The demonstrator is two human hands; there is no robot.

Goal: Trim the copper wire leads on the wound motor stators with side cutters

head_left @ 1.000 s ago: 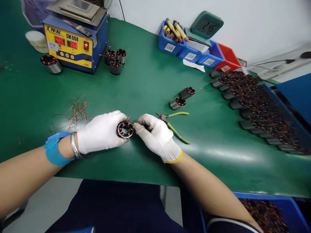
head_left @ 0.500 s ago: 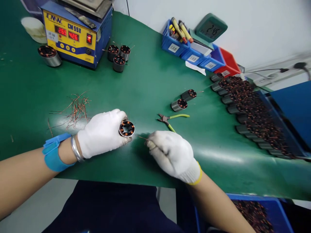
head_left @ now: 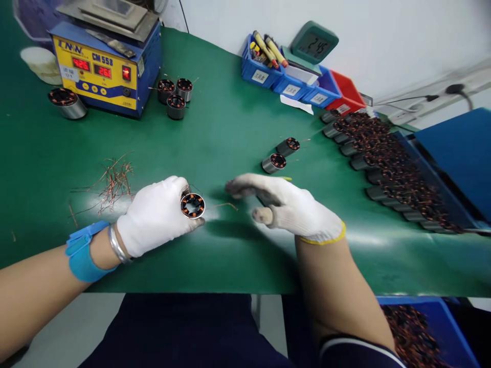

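My left hand, in a white glove, is closed around a round metal stator with copper windings inside; its open end faces up. From the stator a thin copper wire sticks out to the right. My right hand, gloved too, is open to the right of that wire, thumb and fingers apart, nothing between them. Behind the right hand lie the pliers, mostly hidden; a bit of yellow-green handle shows. Two more stators lie just beyond.
Copper wire scraps lie at left. Behind are a blue-yellow soldering unit, three stators, blue bins and a green clock. Rows of stators line the right; a blue crate sits below the table edge.
My right hand has opened, let go of the wire and moved right and up, over the pliers. My left hand still holds the stator. The view has shifted slightly.
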